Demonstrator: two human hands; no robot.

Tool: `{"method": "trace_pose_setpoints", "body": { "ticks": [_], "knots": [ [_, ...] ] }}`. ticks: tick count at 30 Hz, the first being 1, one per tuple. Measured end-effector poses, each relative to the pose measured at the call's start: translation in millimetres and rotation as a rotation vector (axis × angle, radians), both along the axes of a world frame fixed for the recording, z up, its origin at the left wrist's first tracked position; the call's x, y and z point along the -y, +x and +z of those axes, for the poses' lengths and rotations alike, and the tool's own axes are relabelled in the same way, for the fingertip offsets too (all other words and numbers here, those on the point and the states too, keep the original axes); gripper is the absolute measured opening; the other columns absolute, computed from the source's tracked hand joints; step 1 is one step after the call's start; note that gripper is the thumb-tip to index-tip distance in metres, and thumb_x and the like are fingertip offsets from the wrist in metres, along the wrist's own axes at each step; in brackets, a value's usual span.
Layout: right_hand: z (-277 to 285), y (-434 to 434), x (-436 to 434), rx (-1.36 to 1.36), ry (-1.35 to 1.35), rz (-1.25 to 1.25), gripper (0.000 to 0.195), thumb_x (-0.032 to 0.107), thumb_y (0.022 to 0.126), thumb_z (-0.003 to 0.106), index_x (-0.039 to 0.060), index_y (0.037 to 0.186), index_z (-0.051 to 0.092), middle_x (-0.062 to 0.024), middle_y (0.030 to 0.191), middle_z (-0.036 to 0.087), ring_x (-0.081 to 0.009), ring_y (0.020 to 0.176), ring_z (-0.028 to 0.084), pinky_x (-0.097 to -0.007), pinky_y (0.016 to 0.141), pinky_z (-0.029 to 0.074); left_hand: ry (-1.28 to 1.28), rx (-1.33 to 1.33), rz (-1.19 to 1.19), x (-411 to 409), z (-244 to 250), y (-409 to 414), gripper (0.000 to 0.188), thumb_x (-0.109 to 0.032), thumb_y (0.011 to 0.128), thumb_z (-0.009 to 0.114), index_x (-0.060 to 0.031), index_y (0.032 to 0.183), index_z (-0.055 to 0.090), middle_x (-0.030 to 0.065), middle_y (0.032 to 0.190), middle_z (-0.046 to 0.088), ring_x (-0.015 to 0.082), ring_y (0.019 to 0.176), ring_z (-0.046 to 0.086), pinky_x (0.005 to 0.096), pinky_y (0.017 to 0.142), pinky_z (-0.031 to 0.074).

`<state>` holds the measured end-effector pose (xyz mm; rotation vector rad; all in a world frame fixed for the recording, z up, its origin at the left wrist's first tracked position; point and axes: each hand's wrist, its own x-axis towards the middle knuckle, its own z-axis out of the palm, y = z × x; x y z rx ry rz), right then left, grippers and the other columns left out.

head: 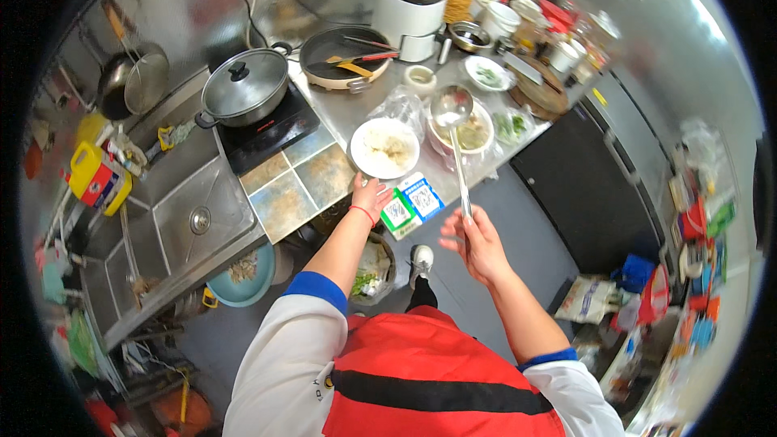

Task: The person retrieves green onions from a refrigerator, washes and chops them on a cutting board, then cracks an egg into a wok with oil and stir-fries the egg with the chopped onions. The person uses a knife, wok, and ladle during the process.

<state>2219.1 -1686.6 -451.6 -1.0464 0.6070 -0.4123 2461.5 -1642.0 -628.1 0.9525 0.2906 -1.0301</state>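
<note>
My right hand (481, 244) grips the end of a metal ladle (460, 164). The round head of the ladle hangs over the far left part of a bowl (476, 138) of pale liquid with pieces in it. My left hand (370, 195) has its fingers spread, palm partly up, at the near rim of a white bowl (364, 161). Whether the fingers touch that rim I cannot tell. Pale, soft-looking food (387, 149) lies in the white bowl. A green and blue card with printed codes (413, 205) is at the counter's front edge, between my hands.
A lidded pot (246, 88) stands on a black induction cooktop (267, 139), left. Behind are a frying pan (315, 48) holding utensils and a white appliance (408, 12). A knife (523, 68) rests on a round cutting board (549, 94). The steel sink (182, 194) is left; a bin (373, 267) stands below.
</note>
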Motion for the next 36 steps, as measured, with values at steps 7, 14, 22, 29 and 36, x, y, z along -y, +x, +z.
{"method": "trace_pose_setpoints", "body": {
  "ticks": [7,14,22,29,36],
  "knots": [
    [-85,173,157,-0.021,-0.391,0.395,0.025,0.020,0.103,0.034,0.0050,0.121,0.042,-0.0115,0.125,0.057,-0.0206,0.117,0.052,-0.0381,0.099,0.044,-0.030,-0.016,0.129,36,-10,7,0.061,0.004,0.086,0.038,-0.0209,0.140,0.027,0.0149,0.133,0.045,0.0363,0.115,0.053,0.0521,0.093,0.049],
    [-117,235,194,0.020,-0.763,0.526,0.021,0.020,0.101,0.038,0.0036,0.113,0.044,-0.0139,0.109,0.067,-0.0314,0.093,0.065,-0.0371,0.079,0.049,0.134,-0.004,0.160,10,-10,-25,0.064,0.009,0.082,0.038,-0.0159,0.140,0.029,0.0173,0.136,0.044,0.0352,0.115,0.056,0.0510,0.089,0.053],
    [-117,249,217,-0.041,-0.916,0.343,0.026,0.018,0.099,0.039,0.0027,0.118,0.050,-0.0199,0.096,0.066,-0.0373,0.078,0.062,-0.0420,0.070,0.048,0.165,0.021,0.260,-1,41,-67,0.069,0.008,0.080,0.043,-0.0165,0.141,0.021,0.0152,0.133,0.047,0.0332,0.110,0.060,0.0456,0.081,0.058],
    [-67,219,192,0.093,-0.554,0.661,0.027,0.017,0.099,0.043,0.0023,0.121,0.051,-0.0063,0.081,0.066,-0.0111,0.065,0.054,-0.0267,0.061,0.045,-0.038,0.031,0.382,-11,57,-95,0.076,0.005,0.078,0.045,-0.0151,0.145,0.016,0.0158,0.135,0.045,0.0343,0.118,0.054,0.0488,0.091,0.052],
    [-21,154,154,0.037,-0.736,1.058,0.026,0.013,0.097,0.046,0.0022,0.117,0.057,-0.0079,0.077,0.064,-0.0154,0.073,0.062,-0.0271,0.070,0.048,-0.230,0.084,0.599,-86,85,-141,0.068,-0.007,0.078,0.049,-0.0081,0.143,0.029,0.0129,0.138,0.046,0.0300,0.125,0.048,0.0474,0.103,0.041]
  ]
}}
